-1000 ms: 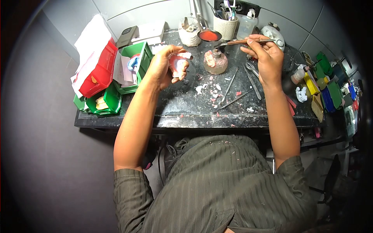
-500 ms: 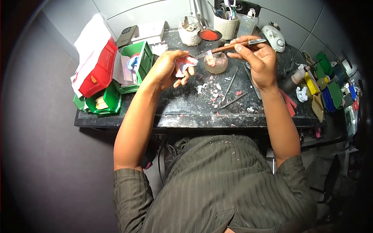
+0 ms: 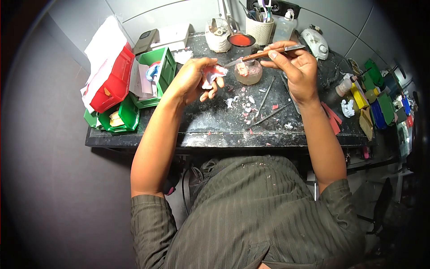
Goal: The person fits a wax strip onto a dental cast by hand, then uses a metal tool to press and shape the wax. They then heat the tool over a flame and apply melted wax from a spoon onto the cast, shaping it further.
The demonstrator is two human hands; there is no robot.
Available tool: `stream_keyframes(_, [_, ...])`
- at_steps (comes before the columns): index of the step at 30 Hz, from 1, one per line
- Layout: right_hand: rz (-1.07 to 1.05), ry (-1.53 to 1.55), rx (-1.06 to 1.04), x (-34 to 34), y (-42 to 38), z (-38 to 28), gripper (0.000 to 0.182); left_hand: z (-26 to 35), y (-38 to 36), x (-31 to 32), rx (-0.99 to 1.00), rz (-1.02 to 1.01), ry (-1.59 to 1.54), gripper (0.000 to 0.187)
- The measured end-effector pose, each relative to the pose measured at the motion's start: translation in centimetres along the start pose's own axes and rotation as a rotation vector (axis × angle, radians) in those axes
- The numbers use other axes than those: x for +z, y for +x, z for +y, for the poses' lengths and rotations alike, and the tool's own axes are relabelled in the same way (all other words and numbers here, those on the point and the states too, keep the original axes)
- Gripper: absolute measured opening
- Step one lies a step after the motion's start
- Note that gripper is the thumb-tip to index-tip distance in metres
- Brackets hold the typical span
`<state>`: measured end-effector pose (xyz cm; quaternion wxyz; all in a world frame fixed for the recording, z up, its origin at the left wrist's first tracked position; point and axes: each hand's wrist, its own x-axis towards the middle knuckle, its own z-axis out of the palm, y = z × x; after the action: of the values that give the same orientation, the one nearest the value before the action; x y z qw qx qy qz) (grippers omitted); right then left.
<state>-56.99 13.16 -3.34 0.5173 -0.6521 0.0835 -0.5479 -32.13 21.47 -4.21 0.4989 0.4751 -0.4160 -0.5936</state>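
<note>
Clock set on wearer's chest, 12 straight ahead. Nearest, at 12: slim metal tools (image 3: 274, 114) on the bench (image 3: 215, 125), pink and white crumbs (image 3: 247, 109) around them. Red strips (image 3: 331, 117) between 1 and 2.

Left hand (image 3: 190, 80) at 11, holding the pink-and-white piece (image 3: 212, 77): thumb over its top edge, fingers curled underneath, piece poking out toward 1. Right hand (image 3: 301, 71) near 1, thumb and fingers closed on the wooden-handled knife (image 3: 259, 55). Blade points toward 9; its tip is at the piece's far-right edge. Touching or just beside, can't tell.

Beyond, at 12: glass burner (image 3: 249, 75) with pink wax-like stuff on it, knife passing across its top in view. Behind it a black-rimmed red dish (image 3: 242, 46), then the woven cup (image 3: 259, 33) of brushes.

Vs 1.0 s ago: knife was over the burner, well apart from the piece; right hand has shifted toward 9. Piece is turned in the left grip. Vs 0.5 s ago: nearly identical.
</note>
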Motion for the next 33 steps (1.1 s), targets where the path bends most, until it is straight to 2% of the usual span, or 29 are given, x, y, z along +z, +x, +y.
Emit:
stream_keyframes(26, [-0.011,-0.022,-0.013,0.1,0.0,-0.1,0.014,-0.1,0.0,-0.1,-0.013,0.007,-0.004,0.041])
stream_keyframes(29, [0.007,-0.007,-0.009,-0.2,0.1,0.2,0.014,-0.2,0.2,-0.4,-0.003,-0.013,0.010,0.041])
stream_keyframes(33, [0.173,-0.079,0.033,-1.6,0.7,-0.6,0.013,0.0,0.2,-0.6,-0.029,-0.029,-0.021,0.040])
